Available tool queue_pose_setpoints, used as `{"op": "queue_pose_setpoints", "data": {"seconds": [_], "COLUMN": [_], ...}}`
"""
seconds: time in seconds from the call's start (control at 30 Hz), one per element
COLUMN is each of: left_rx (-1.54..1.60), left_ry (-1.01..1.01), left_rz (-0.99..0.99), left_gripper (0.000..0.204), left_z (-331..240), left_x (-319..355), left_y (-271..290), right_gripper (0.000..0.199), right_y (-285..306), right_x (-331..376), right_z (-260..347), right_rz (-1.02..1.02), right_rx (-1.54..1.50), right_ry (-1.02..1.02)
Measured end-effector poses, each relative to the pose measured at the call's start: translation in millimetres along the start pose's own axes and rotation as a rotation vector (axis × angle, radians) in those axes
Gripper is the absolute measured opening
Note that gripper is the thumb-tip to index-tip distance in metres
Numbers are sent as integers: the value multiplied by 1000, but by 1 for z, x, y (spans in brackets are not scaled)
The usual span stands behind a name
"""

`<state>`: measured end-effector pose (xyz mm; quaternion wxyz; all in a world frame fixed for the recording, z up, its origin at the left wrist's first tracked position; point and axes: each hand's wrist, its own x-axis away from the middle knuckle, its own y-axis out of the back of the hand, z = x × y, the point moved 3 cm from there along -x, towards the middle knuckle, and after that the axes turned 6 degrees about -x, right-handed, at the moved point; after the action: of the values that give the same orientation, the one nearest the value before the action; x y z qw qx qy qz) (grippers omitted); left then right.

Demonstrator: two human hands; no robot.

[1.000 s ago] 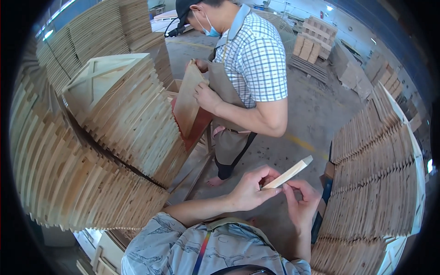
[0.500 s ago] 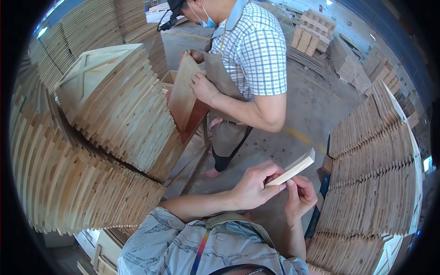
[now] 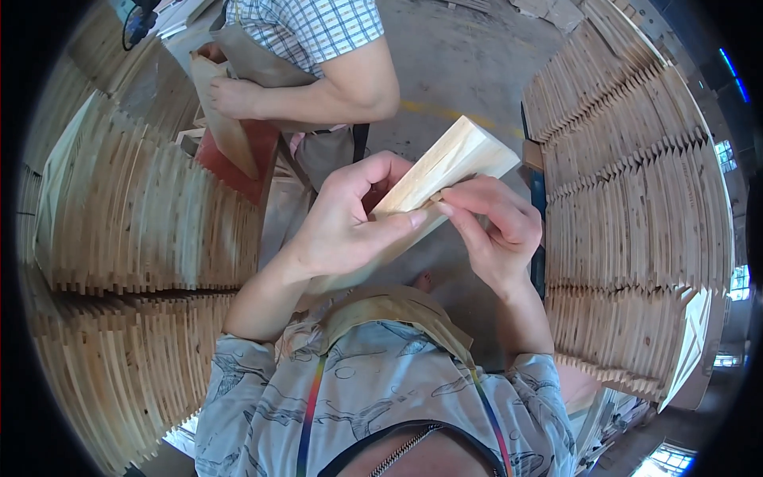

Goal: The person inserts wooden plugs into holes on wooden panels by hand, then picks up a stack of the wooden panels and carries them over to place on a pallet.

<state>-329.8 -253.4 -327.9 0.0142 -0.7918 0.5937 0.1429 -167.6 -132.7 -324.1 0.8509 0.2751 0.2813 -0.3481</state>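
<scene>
A pale wooden board (image 3: pixel 433 171) is held up in front of me, slanting from my waist towards the upper right, its far end face visible. My left hand (image 3: pixel 338 215) is closed around it, thumb lying along the near side and fingers behind, partly hidden. My right hand (image 3: pixel 497 226) is pinched at the board's edge, thumb against forefinger. A tiny brownish bit shows at those fingertips, too small to name. An apron (image 3: pixel 389 306) covers my front, below the board.
Tall stacks of wooden panels (image 3: pixel 636 207) rise on my right, with more panel stacks (image 3: pixel 143 215) on my left. Ahead at left, a co-worker in a checked shirt (image 3: pixel 318 32) holds a wooden panel (image 3: pixel 226 119) over a red-topped bench (image 3: pixel 258 147).
My view has tilted down and turned. The board shows larger, its broad face now visible along its length. My right fingertips have moved further along its edge.
</scene>
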Motion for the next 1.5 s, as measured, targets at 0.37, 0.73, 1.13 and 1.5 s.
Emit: {"op": "queue_pose_setpoints", "data": {"seconds": [0.37,0.73,1.13,1.5], "left_rx": [-231,-554,-522,-426], "left_ry": [-216,-371,-375,-292], "left_rz": [-10,-69,-10,104], "left_gripper": [23,40,44,31], "left_z": [-8,-10,3,6], "left_x": [7,3,6,-5], "left_y": [-2,-11,-9,-4], "right_gripper": [44,52,51,57], "right_y": [13,31,30,28], "right_x": [14,-36,-18,-8], "right_z": [19,22,10,6], "right_rz": [5,286,342,182], "right_rx": [308,287,217,225], "right_ry": [136,0,-77,-64]}}
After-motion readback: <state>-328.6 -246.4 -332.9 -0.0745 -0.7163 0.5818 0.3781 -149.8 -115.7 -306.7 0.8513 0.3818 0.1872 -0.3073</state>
